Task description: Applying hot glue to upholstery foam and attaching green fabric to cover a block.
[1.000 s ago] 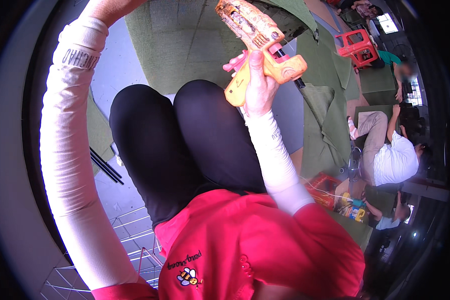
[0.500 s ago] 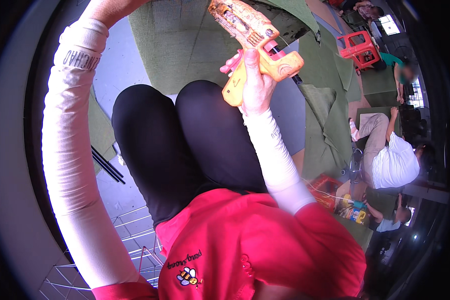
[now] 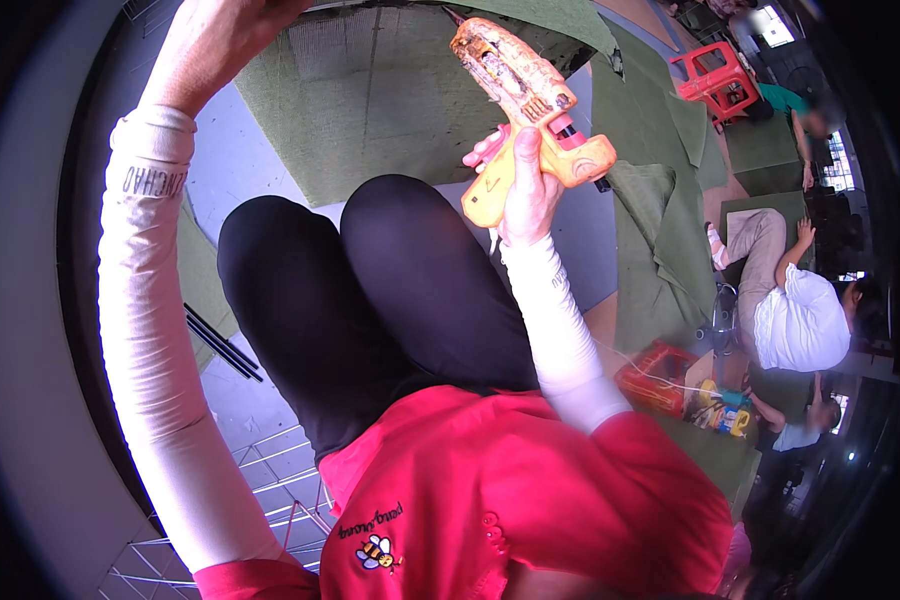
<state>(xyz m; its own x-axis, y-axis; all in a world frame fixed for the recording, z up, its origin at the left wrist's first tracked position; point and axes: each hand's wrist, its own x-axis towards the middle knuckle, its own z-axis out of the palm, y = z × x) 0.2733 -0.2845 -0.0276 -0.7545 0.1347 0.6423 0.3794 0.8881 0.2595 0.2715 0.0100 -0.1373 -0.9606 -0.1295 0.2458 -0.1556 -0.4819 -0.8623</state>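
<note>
My right hand (image 3: 531, 205) is closed around the handle of an orange hot glue gun (image 3: 515, 75), thumb along its back and fingers at the pink trigger. Its worn body carries dark and whitish smears, and the nozzle points to the upper left. A dark stick-like end shows at the gun's rear. At the top left is my left hand (image 3: 215, 45), only its back and wrist in view; its fingers run past the upper edge, so whatever they hold or touch is hidden. Beyond the gun lies a green textured sheet (image 3: 370, 110), near both hands.
More green sheets (image 3: 650, 250) lie folded on the right. Dark rods (image 3: 220, 342) and a wire rack (image 3: 285, 480) are at my left. Right of me stand a red crate (image 3: 655, 378) with a cable and a red stool (image 3: 718, 82). Several people work farther right.
The glue gun in my right hand has shifted slightly down and right in the view. More of my left hand shows at the top left.
</note>
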